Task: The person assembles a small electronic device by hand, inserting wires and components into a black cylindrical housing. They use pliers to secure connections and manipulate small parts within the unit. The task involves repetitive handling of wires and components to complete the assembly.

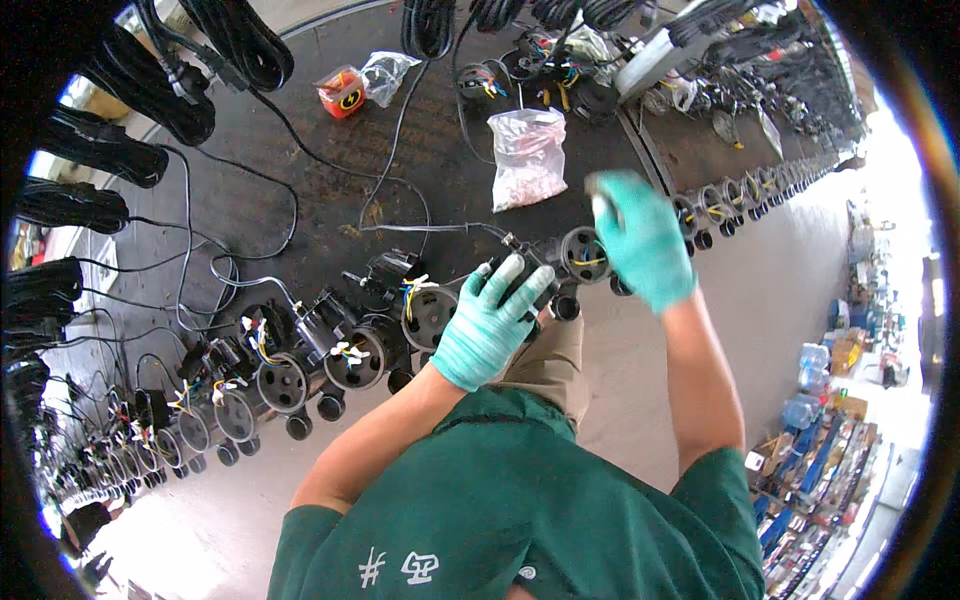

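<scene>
My left hand point(492, 322), in a pale green knitted glove with dirty fingertips, lies over a black motor unit point(540, 292) at the table's near edge. Its fingers are bent round the top of the unit and hide much of it. Up and to the right, my right hand point(640, 240), in a matching glove, is raised beside a unit with a round open end point(584, 255) and some wires in it. Motion blurs the right fingers, so whether they hold anything cannot be told. A grey cable point(440, 227) runs to the unit under my left hand.
More motor units point(283, 383) with loose coloured wires line the table edge both ways. Coiled black cables point(150, 85) hang at the left and far side. A clear bag of small pale pink parts point(528, 160) and an orange-red packet point(342, 92) lie on the dark table point(330, 170).
</scene>
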The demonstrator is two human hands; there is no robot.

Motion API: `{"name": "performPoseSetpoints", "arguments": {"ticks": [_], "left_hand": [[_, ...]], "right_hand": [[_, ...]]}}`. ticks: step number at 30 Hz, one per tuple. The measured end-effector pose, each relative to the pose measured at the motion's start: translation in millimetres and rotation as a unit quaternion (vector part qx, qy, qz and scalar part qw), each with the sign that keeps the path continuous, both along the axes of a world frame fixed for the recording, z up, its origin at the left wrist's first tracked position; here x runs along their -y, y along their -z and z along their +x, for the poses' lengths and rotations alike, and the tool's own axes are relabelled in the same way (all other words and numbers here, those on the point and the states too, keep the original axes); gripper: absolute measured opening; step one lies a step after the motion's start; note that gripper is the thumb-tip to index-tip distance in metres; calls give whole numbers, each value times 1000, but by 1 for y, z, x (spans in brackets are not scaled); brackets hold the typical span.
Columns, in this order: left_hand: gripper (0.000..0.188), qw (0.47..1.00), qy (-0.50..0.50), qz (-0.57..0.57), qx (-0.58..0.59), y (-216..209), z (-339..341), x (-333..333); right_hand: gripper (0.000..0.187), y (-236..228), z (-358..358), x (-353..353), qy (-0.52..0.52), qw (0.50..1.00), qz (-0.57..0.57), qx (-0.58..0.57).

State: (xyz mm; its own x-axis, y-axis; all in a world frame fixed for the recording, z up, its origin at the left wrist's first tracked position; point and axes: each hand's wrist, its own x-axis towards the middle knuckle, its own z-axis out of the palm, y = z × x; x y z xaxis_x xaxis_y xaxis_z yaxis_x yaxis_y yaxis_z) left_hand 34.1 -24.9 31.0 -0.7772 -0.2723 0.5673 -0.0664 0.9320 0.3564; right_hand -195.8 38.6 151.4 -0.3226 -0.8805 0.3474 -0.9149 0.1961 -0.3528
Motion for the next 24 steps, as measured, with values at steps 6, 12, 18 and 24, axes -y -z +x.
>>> {"name": "performPoseSetpoints", "arguments": {"ticks": [6, 12, 18, 24], "left_hand": [[42, 1000, 20, -2, 2, 5, 0, 2], [46, 999, 24, 28, 15, 2, 1, 0], [48, 998, 10, 57, 23, 4, 2, -1], [51, 998, 18, 38, 39, 4, 2, -2]], "right_hand": [[32, 97, -132, 173, -110, 970, 183, -119], [25, 211, -172, 185, -144, 880, 443, -94], [44, 164, -91, 190, -42, 814, 565, -127], [38, 178, -108, 186, -108, 823, 550, -91]]}}
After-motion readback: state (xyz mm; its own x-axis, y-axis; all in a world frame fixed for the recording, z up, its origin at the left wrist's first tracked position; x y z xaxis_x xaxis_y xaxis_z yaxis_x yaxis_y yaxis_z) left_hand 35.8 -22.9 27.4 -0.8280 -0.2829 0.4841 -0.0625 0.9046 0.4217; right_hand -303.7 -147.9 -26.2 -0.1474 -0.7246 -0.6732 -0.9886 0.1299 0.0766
